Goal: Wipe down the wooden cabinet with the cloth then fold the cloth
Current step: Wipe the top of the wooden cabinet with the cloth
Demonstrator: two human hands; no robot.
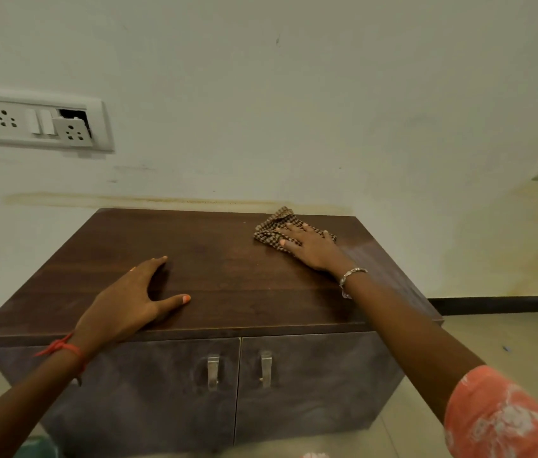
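Head view: right hand (310, 247), fingers straight and spread, presses flat on checked cloth (272, 226) at far right of wooden cabinet (228, 266) top, near wall; left hand (129, 302) rests flat and open on near-left of top, holding nothing, well apart from cloth.

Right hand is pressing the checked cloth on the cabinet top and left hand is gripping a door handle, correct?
No. In the head view the left hand rests flat on the cabinet top, not gripping a door handle. The right hand does press the checked cloth on that top.
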